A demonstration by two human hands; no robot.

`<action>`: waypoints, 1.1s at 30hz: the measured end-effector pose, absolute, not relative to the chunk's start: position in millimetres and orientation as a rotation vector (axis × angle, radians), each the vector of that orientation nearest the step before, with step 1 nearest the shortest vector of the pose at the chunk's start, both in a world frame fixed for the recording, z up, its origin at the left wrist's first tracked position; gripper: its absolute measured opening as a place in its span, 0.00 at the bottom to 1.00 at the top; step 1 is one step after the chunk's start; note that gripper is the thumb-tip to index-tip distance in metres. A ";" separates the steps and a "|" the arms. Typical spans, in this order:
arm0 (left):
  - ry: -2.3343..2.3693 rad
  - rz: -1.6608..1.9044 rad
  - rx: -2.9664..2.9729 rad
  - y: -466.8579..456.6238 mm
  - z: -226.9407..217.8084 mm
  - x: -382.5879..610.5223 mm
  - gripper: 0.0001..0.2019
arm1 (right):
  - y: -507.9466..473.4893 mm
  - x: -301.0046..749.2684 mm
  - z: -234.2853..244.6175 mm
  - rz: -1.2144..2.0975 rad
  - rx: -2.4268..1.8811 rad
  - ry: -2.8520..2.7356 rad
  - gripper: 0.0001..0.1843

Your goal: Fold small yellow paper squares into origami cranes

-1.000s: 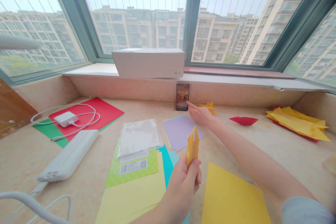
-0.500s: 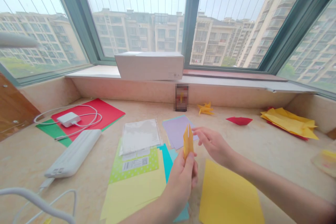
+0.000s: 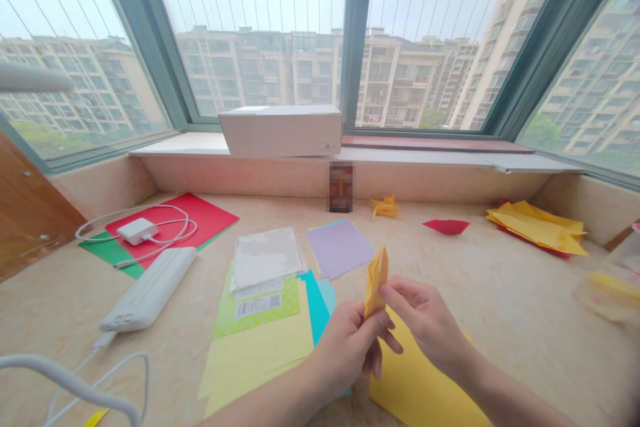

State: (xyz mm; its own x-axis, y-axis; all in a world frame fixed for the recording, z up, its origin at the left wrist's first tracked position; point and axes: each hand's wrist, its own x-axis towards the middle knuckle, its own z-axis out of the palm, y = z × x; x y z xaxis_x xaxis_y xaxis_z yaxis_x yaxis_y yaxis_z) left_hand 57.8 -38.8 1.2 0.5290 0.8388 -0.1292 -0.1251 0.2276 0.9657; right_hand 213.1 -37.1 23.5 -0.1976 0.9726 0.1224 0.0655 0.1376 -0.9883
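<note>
Upright between my hands is a narrow folded piece of yellow paper with a pointed top. My left hand pinches its lower end between thumb and fingers. On its right side, my right hand grips the paper's edge with thumb and fingertips. Below them a large yellow sheet lies flat on the counter, partly covered by my hands. A purple sheet lies just beyond the folded paper.
At left lie light yellow sheets, a clear packet, a white power strip, a charger and red paper. Toward the back are a yellow folded figure, a red folded boat shape and yellow papers.
My right hand has come in from beside the folded paper and now grips its right side. The folded paper has moved right and a little lower. The view has shifted slightly.
</note>
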 end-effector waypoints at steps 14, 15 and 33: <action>0.827 0.930 1.390 -42.2 17.4 50.7 0.28 | -44.5 220.7 21.5 1.014 -1.134 -1.599 0.12; 0.825 0.937 1.388 -41.7 18.0 50.9 0.28 | -43.5 221.3 19.4 0.991 -1.151 -1.577 0.12; 0.775 1.076 1.385 -37.4 16.8 45.2 0.15 | -43.2 222.6 7.6 0.693 -0.906 -1.735 0.04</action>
